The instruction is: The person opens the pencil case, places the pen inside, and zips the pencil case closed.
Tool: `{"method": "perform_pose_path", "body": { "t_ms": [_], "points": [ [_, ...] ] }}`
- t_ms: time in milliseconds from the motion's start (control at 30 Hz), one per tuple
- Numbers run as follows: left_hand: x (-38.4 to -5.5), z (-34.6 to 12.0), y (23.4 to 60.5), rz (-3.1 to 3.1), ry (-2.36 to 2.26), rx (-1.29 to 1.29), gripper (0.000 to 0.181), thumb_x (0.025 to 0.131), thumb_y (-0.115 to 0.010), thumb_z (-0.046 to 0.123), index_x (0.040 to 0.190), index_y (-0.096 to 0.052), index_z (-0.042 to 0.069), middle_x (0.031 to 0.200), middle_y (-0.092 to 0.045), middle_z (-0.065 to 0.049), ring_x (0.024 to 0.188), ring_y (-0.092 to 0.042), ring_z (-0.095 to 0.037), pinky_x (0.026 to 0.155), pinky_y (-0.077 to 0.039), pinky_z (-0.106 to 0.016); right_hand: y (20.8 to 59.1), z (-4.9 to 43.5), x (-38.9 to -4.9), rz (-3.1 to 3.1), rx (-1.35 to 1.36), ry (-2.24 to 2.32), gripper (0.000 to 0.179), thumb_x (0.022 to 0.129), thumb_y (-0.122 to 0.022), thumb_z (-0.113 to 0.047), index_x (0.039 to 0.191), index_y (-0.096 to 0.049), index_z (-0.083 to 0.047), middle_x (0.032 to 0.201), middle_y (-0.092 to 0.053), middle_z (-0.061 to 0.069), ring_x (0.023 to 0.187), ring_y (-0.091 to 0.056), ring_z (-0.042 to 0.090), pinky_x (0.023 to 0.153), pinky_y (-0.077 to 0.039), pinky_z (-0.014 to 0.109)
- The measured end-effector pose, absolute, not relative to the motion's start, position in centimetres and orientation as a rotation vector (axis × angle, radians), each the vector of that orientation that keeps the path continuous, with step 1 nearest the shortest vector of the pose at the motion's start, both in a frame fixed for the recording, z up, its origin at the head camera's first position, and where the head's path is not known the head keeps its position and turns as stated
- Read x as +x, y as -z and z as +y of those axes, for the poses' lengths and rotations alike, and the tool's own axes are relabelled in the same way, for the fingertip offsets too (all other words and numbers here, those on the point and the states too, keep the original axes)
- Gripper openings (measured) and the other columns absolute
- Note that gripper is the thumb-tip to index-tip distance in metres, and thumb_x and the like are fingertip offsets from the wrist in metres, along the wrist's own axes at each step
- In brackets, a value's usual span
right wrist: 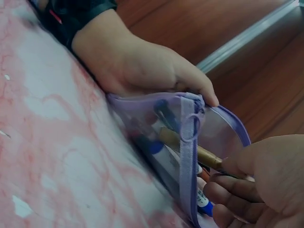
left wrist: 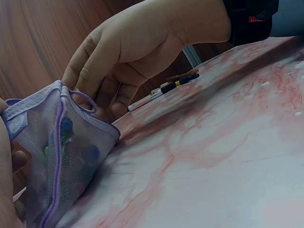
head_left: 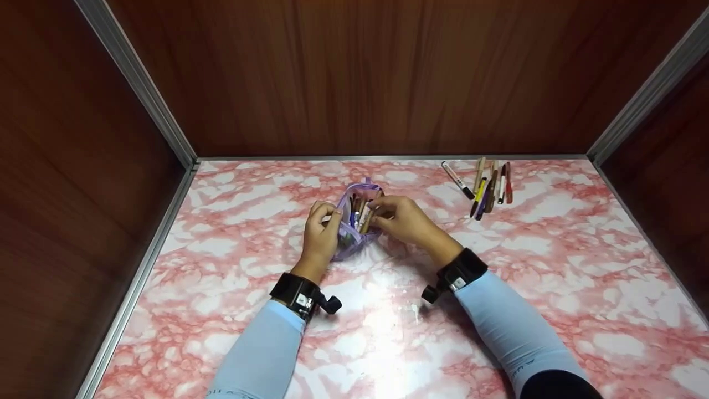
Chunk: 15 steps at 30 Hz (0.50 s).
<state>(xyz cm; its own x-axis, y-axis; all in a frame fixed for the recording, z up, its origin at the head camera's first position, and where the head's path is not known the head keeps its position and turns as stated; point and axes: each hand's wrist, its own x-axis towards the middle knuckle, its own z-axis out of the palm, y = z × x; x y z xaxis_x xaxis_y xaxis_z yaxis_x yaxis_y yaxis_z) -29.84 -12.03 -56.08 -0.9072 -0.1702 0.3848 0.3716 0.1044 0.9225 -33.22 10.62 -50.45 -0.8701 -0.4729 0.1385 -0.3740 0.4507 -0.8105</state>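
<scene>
A purple mesh zip pouch (head_left: 348, 254) stands unzipped on the table, with several pens and markers inside. My left hand (head_left: 321, 235) grips the left side of its opening between thumb and fingers. On the right side, my right hand (head_left: 409, 220) reaches into the mouth. In the right wrist view, the right thumb and fingers pinch the end of a gold-coloured marker (right wrist: 207, 157), whose other end lies within the pouch. A blue-capped white marker (right wrist: 204, 203) shows just below it. Through the mesh in the left wrist view, the contents are blurred.
Right of the pouch, toward the back, lies a loose group of markers, among them a black-capped white marker (head_left: 457, 180), a yellow marker (head_left: 479, 195) and a red marker (head_left: 509, 183). Wood-grain panels (head_left: 388, 77) with metal edging enclose the marbled red-and-white table (head_left: 249, 266).
</scene>
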Motion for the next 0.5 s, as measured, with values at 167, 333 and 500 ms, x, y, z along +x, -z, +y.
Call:
{"method": "perform_pose_path", "body": {
  "t_ms": [167,333,500],
  "points": [
    [-30.0,-12.1,56.2,-1.966,1.869,-0.144,0.018,0.107,-0.065,0.006,0.094,-0.067,-0.005,0.106,-0.060,-0.001,0.106,-0.059,-0.014,0.084,-0.055,-0.022,50.1,10.5,-32.8,2.499,-0.790,1.347,0.058,0.104,-0.076,-0.003,0.160,-0.061,-0.002,0.125,-0.083,0.023,0.116,-0.083,0.035,0.094,-0.069,0.034],
    [-30.1,-12.1,56.1,-1.957,1.866,-0.117,0.018,0.108,-0.066,0.007,0.096,-0.068,-0.006,0.105,-0.060,-0.001,0.105,-0.058,-0.014,0.085,-0.053,-0.023,49.6,11.2,-33.2,2.595,-0.800,1.291,0.042,0.104,-0.075,-0.004,0.145,-0.073,0.000,0.122,-0.084,0.020,0.112,-0.082,0.035,0.101,-0.068,0.045],
    [-30.1,-12.2,56.1,-1.969,1.868,-0.118,0.016,0.108,-0.066,0.006,0.094,-0.068,-0.001,0.106,-0.059,0.000,0.106,-0.058,-0.014,0.087,-0.053,-0.024,48.8,13.0,-34.1,2.680,-0.687,1.249,0.032,0.105,-0.073,-0.005,0.136,-0.077,0.002,0.120,-0.083,0.019,0.109,-0.080,0.037,0.099,-0.067,0.049]
  ]
}}
